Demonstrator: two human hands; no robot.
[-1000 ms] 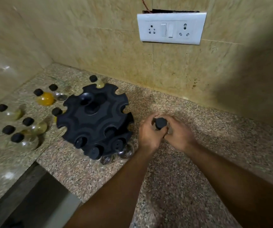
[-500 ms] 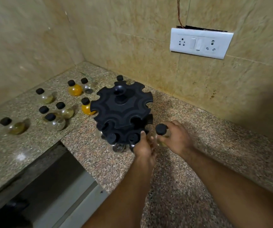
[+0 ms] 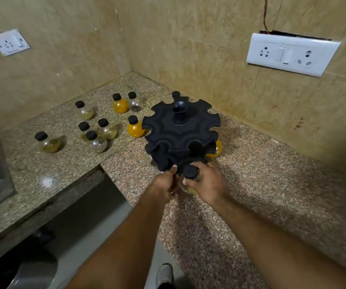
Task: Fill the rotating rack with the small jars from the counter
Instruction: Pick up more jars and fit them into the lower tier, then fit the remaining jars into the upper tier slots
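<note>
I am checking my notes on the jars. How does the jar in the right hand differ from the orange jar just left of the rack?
The held jar is gripped by the right hand at the rack; the orange jar stands free on the counter. The held jar holds little, pale yellow; the orange jar looks nearly full. Both are round with black caps.

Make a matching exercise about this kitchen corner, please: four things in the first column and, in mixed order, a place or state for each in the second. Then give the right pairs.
Things
1. rotating rack
2. pale yellow jar
3. small socket plate
4. wide switch plate

Places or states
A. fixed on the back wall
B. in the grip of the right hand
C. black and notched, standing on the counter
D. fixed on the left side wall

Pairs: 1-C, 2-B, 3-D, 4-A
</note>
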